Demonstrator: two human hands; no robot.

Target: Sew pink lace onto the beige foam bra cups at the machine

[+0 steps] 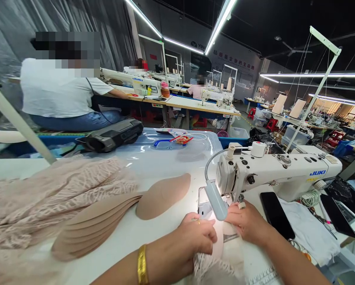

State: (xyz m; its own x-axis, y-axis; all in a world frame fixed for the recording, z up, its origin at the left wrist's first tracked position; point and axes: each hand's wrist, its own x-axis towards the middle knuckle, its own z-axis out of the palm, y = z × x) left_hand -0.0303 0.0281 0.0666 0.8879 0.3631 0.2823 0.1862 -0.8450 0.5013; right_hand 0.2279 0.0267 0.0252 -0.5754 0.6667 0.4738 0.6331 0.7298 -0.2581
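Note:
My left hand (192,239), with a gold bangle on the wrist, is closed on a pale lace and foam piece (221,253) just in front of the needle of the white sewing machine (278,170). My right hand (247,221) presses its fingers down on the same piece beside the presser foot. A small lamp (215,200) on a flexible neck hangs over both hands and hides the needle area.
A fanned stack of beige foam cups (100,221) lies to the left, one cup (162,196) apart from it, with pink lace fabric (46,198) behind. A black phone (276,215) rests under the machine arm. Other people sit at machines beyond a clear plastic bin lid (165,152).

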